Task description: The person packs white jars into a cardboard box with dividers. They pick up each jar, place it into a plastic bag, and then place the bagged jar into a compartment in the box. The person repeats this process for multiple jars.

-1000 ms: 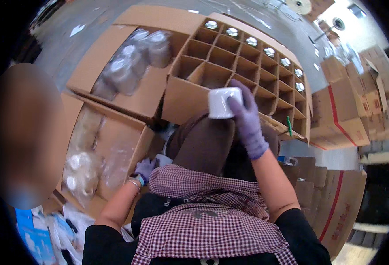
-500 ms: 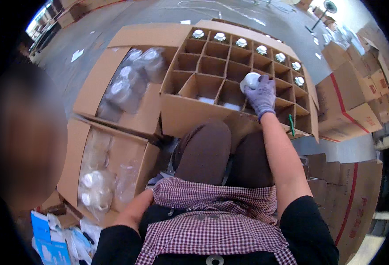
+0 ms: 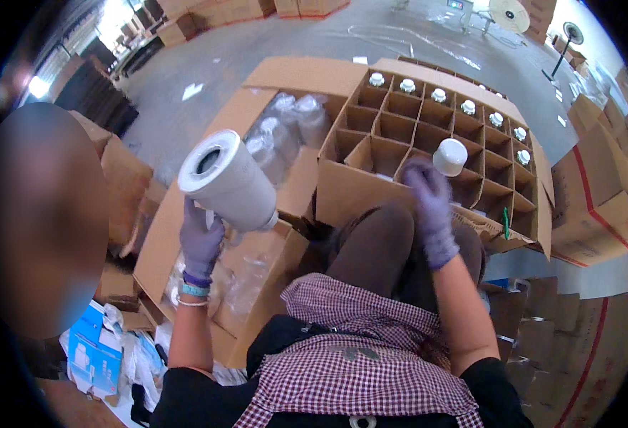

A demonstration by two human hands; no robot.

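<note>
In my gloved left hand (image 3: 201,246) is a white tapered cylinder (image 3: 241,187), held up at the left, its wide end with a round dark opening toward the upper left and its narrow neck toward the lower right. My gloved right hand (image 3: 431,214), somewhat blurred, is over the near side of a divided carton (image 3: 364,196); its fingers are stretched out and nothing shows in them. Just beyond its fingers, a white rounded cup-like piece (image 3: 450,158) sits at a compartment of the carton. White-capped tops (image 3: 439,95) stand in the far row and at the right side.
Left of the divided carton, an open carton (image 3: 246,107) holds clear-wrapped pieces (image 3: 285,128). A nearer open carton (image 3: 275,285) holds clear plastic wrap. A green strip (image 3: 506,223) hangs at the divider. Taped cartons (image 3: 595,192) stand right; a blue box (image 3: 93,353) lies lower left.
My left hand has risen from beside my lap and now holds the white cylinder. My right hand has let go of the white rounded piece and drawn back toward me. The view has shifted left.
</note>
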